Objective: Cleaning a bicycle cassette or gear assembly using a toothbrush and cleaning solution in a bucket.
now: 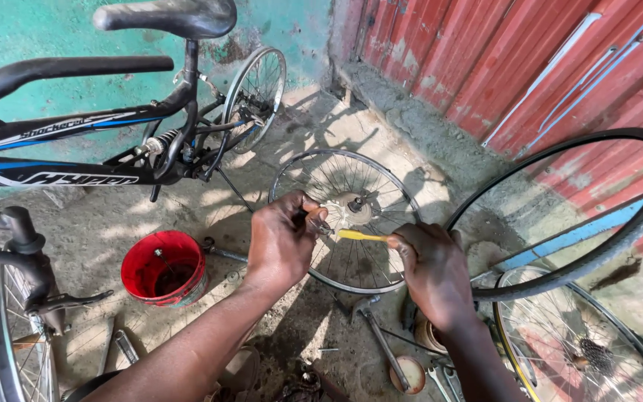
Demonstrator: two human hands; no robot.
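Below, seen from the head camera, a bare spoked wheel (345, 219) lies flat on the concrete floor (187, 216), with its hub (351, 208) at the middle. The left hand (280, 238) is clenched around a small metal part (318, 223) at the hub, fingers curled tight. The right hand (433, 268) grips the end of a yellow-handled tool (362, 235), whose tip reaches toward that part. A red bucket (164, 268) stands just left of the wheel; a black bicycle (83, 141) stands behind it, a loose tyre (597, 216) leans at right, and a hammer (381, 339) lies near the person's knees. Risk, as judged: the thin tool could slip off the part under pressure and jab the left fingers, or small hub pieces could drop among the spokes and roll across the gritty floor.
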